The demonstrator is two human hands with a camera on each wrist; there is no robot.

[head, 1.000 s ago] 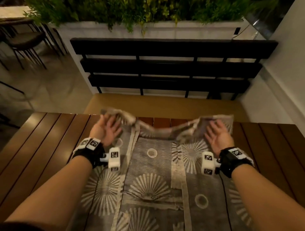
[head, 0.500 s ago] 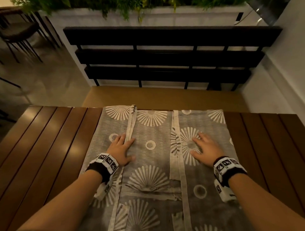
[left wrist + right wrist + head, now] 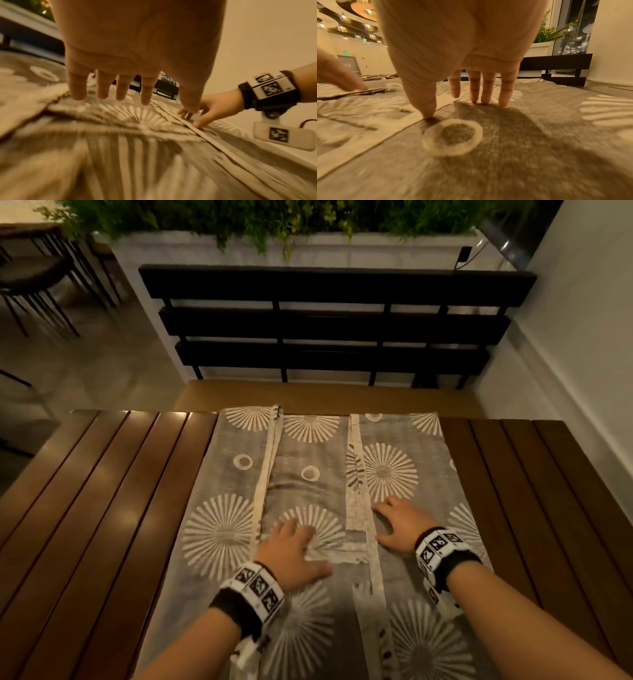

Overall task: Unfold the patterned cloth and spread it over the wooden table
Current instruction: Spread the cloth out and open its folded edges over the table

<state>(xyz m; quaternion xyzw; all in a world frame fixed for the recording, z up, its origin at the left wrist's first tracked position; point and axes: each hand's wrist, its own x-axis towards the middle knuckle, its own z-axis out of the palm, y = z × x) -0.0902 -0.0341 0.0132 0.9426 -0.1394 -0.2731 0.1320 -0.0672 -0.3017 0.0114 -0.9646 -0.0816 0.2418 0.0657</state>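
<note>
Two hands flat on the patterned cloth (image 3: 308, 470), fingers straight and spread, gripping nothing. Nearest, two forearms with black wristbands carrying white marker blocks. Left hand (image 3: 291, 549) palm-down on a white sunburst print, thumb stretched toward the pale hem strip (image 3: 363, 529) running along the cloth. Right hand (image 3: 399, 527) just beyond that strip, well clear of the left, thumb tip and fingertips (image 3: 502, 104) pressing on the grey fabric beside a white ring print, as seen from the right wrist. From the left wrist, fingers (image 3: 102, 93) straight and reaching down to the weave, contact itself lost in blur. Cloth lying opened out in a long band down the middle of the slatted wooden desk (image 3: 102, 491), far edge level with the desk's far edge, bare slats left and right. Beyond, a tan seat (image 3: 325, 395), then a dark slatted bench back (image 3: 335, 316), then a white planter (image 3: 308, 248) with green foliage. Dark chairs (image 3: 37, 282) far left.
</note>
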